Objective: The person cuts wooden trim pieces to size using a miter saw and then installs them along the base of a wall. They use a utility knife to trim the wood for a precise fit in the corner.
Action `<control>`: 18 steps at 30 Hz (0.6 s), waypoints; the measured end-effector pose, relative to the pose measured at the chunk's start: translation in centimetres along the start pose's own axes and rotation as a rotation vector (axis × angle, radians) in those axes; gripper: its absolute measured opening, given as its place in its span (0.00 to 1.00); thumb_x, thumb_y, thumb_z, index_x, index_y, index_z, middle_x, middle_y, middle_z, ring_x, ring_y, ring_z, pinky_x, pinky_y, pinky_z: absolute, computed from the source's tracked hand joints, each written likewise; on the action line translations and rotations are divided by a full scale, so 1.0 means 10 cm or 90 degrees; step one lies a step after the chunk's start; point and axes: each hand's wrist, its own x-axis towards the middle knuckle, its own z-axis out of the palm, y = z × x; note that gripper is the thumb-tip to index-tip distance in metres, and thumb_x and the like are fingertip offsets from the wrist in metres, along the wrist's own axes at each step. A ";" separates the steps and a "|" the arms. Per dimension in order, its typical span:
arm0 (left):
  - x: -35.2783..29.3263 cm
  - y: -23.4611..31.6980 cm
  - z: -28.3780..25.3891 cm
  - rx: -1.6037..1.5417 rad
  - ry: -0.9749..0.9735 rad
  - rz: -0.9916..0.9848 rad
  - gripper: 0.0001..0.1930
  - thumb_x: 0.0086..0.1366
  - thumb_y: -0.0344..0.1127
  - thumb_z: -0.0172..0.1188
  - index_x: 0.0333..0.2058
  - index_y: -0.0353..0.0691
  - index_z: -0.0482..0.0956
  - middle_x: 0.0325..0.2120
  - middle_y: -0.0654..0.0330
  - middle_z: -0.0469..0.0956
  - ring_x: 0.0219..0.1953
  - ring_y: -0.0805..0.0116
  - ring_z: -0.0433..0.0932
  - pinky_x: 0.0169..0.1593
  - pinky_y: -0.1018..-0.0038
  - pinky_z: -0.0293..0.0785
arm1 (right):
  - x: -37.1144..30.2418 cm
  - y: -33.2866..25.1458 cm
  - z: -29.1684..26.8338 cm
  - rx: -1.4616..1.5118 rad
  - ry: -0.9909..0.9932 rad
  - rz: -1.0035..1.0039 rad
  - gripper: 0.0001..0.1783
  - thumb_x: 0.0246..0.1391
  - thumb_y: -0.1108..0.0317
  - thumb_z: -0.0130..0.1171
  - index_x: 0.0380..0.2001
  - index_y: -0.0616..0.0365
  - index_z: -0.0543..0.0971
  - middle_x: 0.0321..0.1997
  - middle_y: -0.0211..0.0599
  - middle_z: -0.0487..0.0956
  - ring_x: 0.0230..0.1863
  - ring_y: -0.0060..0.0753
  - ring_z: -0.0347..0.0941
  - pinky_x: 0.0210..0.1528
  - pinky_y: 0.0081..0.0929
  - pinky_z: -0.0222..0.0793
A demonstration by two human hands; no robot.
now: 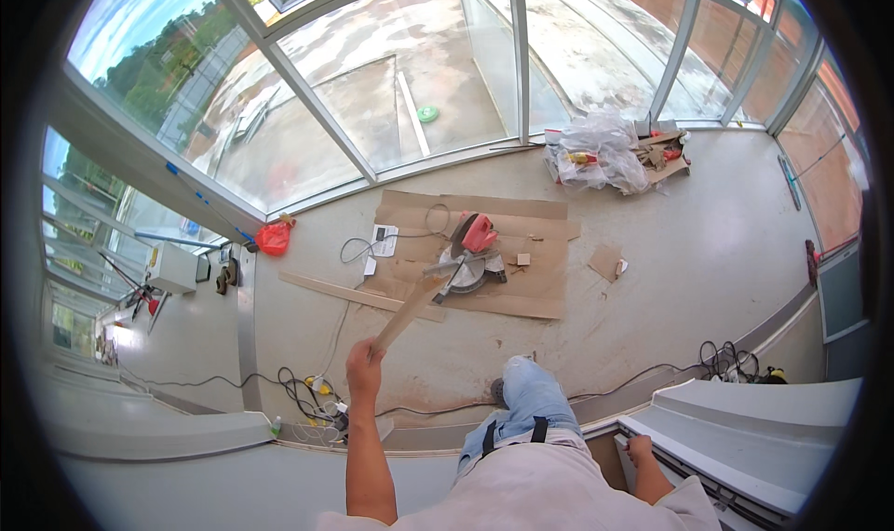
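Observation:
My left hand (363, 368) is wrapped round the lower end of a long, flat wooden strip (408, 315). The strip slants up and away, its far end overlapping the miter saw (473, 256) in this view; whether they touch I cannot tell. That saw, red with a round blade guard and a grey base, stands on a flattened cardboard sheet (535, 298). Low on the right, my right hand (639, 450) is closed beside the edge of a pale door frame (631, 430); its grip is too small to make out.
A second board (363, 296) lies on the floor left of the saw. Cables (312, 396) trail along the threshold. Plastic-wrapped items (601, 154) sit by the glass wall, and a red bag (274, 238) is at the left corner. A cardboard scrap (605, 262) lies to the right.

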 end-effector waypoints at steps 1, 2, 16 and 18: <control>0.14 -0.08 -0.10 0.025 -0.020 0.001 0.15 0.55 0.24 0.69 0.43 0.37 0.82 0.36 0.50 0.81 0.39 0.49 0.80 0.45 0.60 0.76 | 0.03 -0.15 0.17 -0.046 -0.055 -0.023 0.09 0.48 0.76 0.58 0.15 0.65 0.78 0.13 0.42 0.73 0.09 0.31 0.63 0.10 0.32 0.53; 0.29 -0.19 -0.18 0.050 -0.035 -0.002 0.15 0.55 0.24 0.69 0.43 0.37 0.82 0.36 0.50 0.81 0.40 0.48 0.80 0.45 0.59 0.76 | -0.06 -0.50 0.35 -0.171 -0.106 -0.057 0.09 0.49 0.76 0.58 0.17 0.65 0.79 0.14 0.43 0.75 0.08 0.33 0.63 0.11 0.33 0.56; 2.31 -1.43 0.18 0.264 -0.418 0.163 0.13 0.57 0.31 0.69 0.41 0.39 0.82 0.36 0.52 0.80 0.43 0.48 0.79 0.47 0.57 0.75 | -0.36 -5.33 3.19 -0.047 -0.092 -0.532 0.17 0.62 0.64 0.53 0.43 0.64 0.83 0.28 0.42 0.84 0.28 0.35 0.80 0.36 0.34 0.74; 2.48 -1.79 0.38 0.279 -0.457 0.186 0.13 0.58 0.33 0.68 0.43 0.40 0.82 0.36 0.52 0.80 0.43 0.48 0.78 0.47 0.56 0.75 | -0.50 -5.66 3.58 -0.082 -0.080 -0.562 0.16 0.60 0.63 0.53 0.40 0.64 0.83 0.34 0.55 0.83 0.37 0.51 0.82 0.41 0.43 0.75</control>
